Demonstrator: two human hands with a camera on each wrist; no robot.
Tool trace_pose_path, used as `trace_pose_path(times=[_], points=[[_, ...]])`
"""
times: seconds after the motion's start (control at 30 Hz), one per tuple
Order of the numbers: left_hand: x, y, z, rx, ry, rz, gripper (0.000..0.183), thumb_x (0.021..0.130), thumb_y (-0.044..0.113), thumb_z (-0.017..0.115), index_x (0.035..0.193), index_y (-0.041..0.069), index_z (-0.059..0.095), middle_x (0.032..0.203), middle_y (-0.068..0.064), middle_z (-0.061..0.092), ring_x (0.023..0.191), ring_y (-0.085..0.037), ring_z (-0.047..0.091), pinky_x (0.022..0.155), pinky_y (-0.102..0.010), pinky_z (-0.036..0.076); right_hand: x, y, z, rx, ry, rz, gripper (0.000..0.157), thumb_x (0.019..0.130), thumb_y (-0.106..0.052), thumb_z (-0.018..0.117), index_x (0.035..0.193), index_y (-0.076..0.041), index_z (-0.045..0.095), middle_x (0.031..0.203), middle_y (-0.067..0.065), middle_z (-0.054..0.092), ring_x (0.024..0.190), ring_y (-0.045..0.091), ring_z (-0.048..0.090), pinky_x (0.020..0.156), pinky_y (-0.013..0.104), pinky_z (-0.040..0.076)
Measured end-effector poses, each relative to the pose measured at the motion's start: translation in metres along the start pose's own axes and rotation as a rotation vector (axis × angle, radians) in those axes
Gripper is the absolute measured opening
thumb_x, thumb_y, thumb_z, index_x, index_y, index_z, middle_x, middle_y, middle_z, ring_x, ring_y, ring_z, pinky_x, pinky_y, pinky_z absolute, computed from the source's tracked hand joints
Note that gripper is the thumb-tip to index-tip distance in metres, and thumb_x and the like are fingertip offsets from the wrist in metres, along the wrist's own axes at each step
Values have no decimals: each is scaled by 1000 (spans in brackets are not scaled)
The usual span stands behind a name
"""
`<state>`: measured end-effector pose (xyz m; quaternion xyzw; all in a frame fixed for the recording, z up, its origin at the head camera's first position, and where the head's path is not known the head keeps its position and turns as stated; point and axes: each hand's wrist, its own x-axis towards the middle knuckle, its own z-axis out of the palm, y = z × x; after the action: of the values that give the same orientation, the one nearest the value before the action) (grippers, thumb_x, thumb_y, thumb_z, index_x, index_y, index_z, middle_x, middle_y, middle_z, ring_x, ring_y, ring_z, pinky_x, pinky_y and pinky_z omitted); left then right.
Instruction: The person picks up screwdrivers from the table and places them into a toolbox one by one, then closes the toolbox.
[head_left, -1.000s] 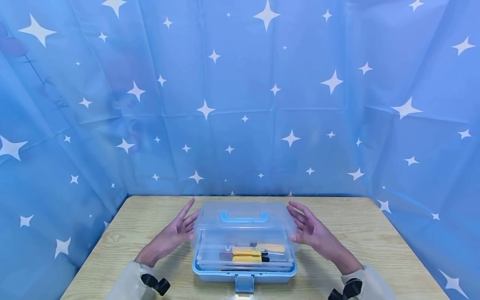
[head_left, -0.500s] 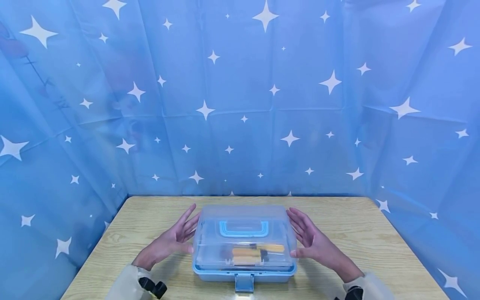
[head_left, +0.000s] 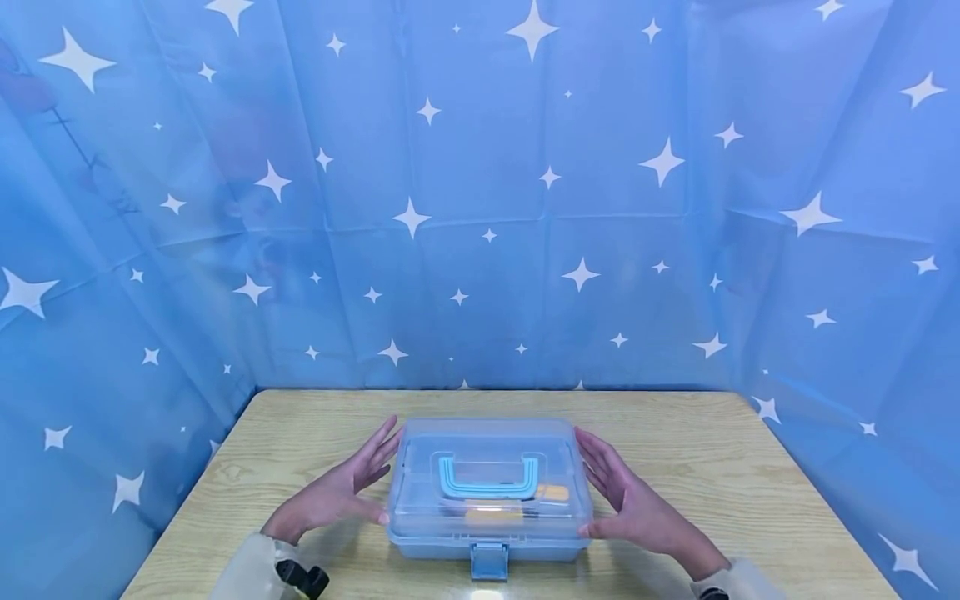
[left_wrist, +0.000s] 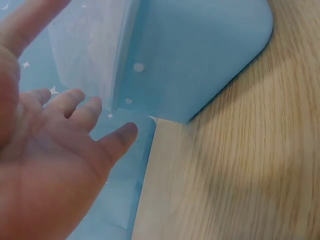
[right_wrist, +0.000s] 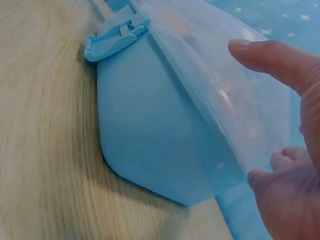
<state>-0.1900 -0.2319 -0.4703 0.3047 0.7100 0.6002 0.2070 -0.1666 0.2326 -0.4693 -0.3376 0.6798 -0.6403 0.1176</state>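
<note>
A toolbox with a light blue base [head_left: 435, 550] stands on the table, its clear lid [head_left: 420, 450] down over it. On top, the blue handle [head_left: 489, 490] lies folded toward the front. The front latch [head_left: 489, 562] sticks outward, hanging unfastened, as the right wrist view also shows of this latch [right_wrist: 112, 40]. Through the lid, yellow-orange tool handles [head_left: 495, 512] show blurred. My left hand [head_left: 337, 496] is at the lid's left side, fingers extended and thumb near the front corner. My right hand [head_left: 626, 500] mirrors it on the right, its thumb at the lid's front corner.
The toolbox sits mid-width on a light wood-grain table [head_left: 300, 417]. A blue curtain [head_left: 480, 167] with white stars hangs behind the table and along both sides.
The lid has swung down toward the front onto the base, and the handle has tipped forward with it. Both hands have moved slightly lower and nearer along the lid's sides.
</note>
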Motion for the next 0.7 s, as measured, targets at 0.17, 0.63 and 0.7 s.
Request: trace_pose_path(times=[0.17,0.63,0.7], points=[[-1,4,-1,64,-7,-22,120,82,7,79,158,33,-11,167,0,-1,152,-23,1,113,-11,24,-2,-3,0,-124,34,59,112,76,1,81,159,-13,7,166,17,2,147,-2,17,112,12,22],[16,44,18,411,176,-19,77,98,27,63,159,28,16,166,-1,14,152,-32,12,115,-67,20,11,-44,28,-751,8,-47,89,85,-33,80,156,-18,28,165,8,9,149,34,16,97,63,45],[21,49,24,487,214,14,73,98,30,63,158,26,22,165,-1,20,151,-32,16,114,-66,23,15,-47,35,-854,-16,-117,86,85,-34,79,155,-16,31,165,10,11,150,28,16,98,53,49]])
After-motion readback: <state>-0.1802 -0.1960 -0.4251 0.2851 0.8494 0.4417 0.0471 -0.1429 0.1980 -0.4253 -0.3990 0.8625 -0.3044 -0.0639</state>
